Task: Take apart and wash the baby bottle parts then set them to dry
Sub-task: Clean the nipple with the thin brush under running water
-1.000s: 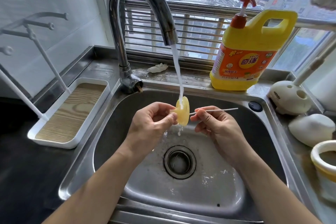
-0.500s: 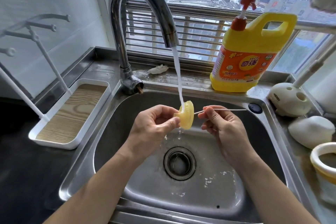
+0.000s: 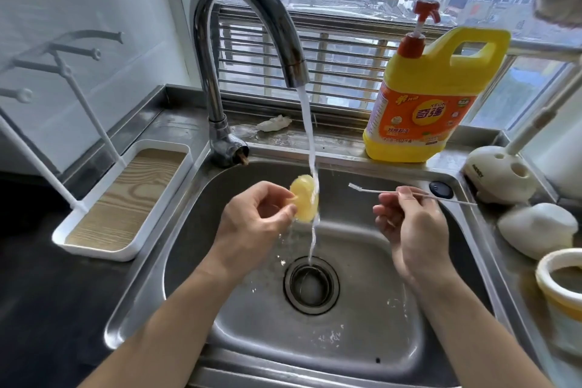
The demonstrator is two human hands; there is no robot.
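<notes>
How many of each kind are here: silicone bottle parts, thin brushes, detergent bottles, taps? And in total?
silicone bottle part: 1, pinched by the left hand
thin brush: 1, held by the right hand
detergent bottle: 1
tap: 1
Total: 4

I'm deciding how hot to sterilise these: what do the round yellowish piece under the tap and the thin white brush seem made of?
Round yellowish piece, pinched by the left hand: probably silicone or soft rubber, glossy, since light shows through it. Thin white brush, pinched by the right hand: straight stem, plastic or coated wire, cannot tell which; short bristled tip.
</notes>
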